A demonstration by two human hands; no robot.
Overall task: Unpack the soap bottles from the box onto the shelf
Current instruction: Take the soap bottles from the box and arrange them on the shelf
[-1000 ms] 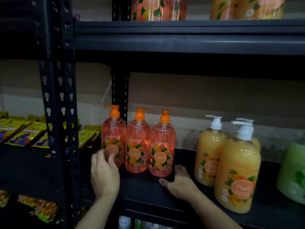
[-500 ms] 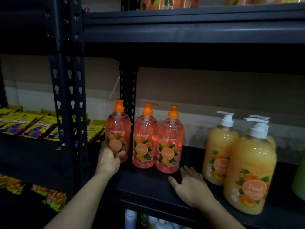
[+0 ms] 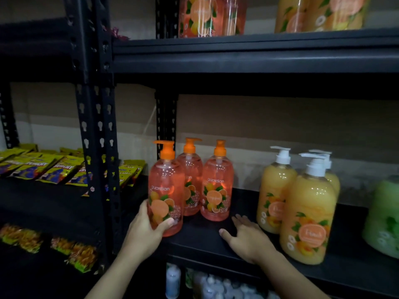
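Head view. Dim light.

Left hand (image 3: 149, 229) gripped the front bottle (image 3: 165, 197) low on its body, with the thumb across the lower front below the label and the fingers wrapped behind, hidden. This pink bottle with an orange pump stood upright at the front-left corner of the shelf (image 3: 205, 240). Whether its base rested on the shelf or hung just above it could not be told.

Two more pink bottles stood behind and to its right, nearer the back edge: the middle bottle (image 3: 192, 180), partly covered by the front one, and the third bottle (image 3: 217, 186), just beside the middle one.

Right hand (image 3: 248, 238) lay palm down on the shelf near its front edge, fingers straight and spread, holding nothing. It sat between the third bottle and the yellow bottles (image 3: 308, 214), touching neither.

The yellow bottles, three with white pumps, were clustered right of centre. A green bottle (image 3: 382, 219) was cut off at the right edge.

The upper shelf (image 3: 237, 52) carried more pink and yellow bottles. Left of the post (image 3: 95, 126), yellow packets (image 3: 43, 167) lay on the neighbouring rack.
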